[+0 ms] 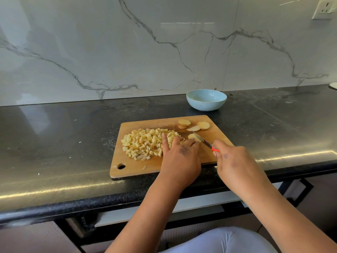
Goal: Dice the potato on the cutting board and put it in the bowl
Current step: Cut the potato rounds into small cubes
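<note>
A wooden cutting board (155,167) lies on the black counter. A pile of diced potato (144,143) covers its left half. Several round potato slices (198,125) lie at its far right corner. My left hand (179,154) pins one potato slice (192,136) to the board with curled fingertips, the index finger stretched out along the dice. My right hand (233,161) grips a knife (202,140) by its red handle, and the blade lies across that slice. The light blue bowl (206,99) stands behind the board and looks empty.
The marble-patterned wall (164,42) rises right behind the counter (54,134). A wall socket (324,8) sits at top right. A white object's edge (333,85) shows at the far right. One stray potato bit (144,167) lies near the board's front edge.
</note>
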Demonstrator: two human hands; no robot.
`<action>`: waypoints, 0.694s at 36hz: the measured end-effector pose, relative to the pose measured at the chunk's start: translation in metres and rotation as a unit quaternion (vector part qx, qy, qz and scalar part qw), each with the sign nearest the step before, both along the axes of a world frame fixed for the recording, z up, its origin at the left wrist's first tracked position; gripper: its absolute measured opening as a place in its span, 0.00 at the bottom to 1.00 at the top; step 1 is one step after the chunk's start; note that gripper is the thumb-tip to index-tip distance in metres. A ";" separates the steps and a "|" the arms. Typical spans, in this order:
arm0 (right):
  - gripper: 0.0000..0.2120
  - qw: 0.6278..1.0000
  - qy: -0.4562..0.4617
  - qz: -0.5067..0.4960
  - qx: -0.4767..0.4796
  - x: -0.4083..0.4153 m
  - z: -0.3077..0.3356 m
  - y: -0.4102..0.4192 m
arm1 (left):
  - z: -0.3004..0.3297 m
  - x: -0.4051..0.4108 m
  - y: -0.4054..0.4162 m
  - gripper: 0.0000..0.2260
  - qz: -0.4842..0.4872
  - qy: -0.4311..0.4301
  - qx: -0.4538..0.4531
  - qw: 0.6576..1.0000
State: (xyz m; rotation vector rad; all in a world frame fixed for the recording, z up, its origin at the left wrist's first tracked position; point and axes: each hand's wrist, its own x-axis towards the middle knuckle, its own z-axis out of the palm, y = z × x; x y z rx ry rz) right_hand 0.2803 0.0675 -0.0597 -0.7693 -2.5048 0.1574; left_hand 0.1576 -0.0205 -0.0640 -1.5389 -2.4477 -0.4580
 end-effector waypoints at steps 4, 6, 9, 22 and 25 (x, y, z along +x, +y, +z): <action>0.06 1.000 0.013 -0.006 -0.007 -0.006 0.001 -0.003 | 0.000 0.000 0.001 0.21 -0.003 -0.003 0.002 1.000; 0.07 1.000 0.019 -0.008 -0.020 -0.007 0.001 -0.003 | 0.000 0.000 0.000 0.20 -0.005 -0.004 0.007 1.000; 0.07 0.999 0.020 -0.011 -0.023 -0.005 0.001 -0.004 | 0.001 0.000 0.000 0.20 -0.005 -0.004 0.013 1.000; 0.05 0.999 -0.004 -0.038 -0.025 -0.002 0.011 -0.005 | -0.002 -0.001 0.000 0.21 -0.001 0.008 -0.008 1.000; 0.05 0.999 -0.013 -0.039 -0.031 -0.001 0.015 -0.003 | -0.001 0.000 0.001 0.22 0.000 0.013 -0.011 1.000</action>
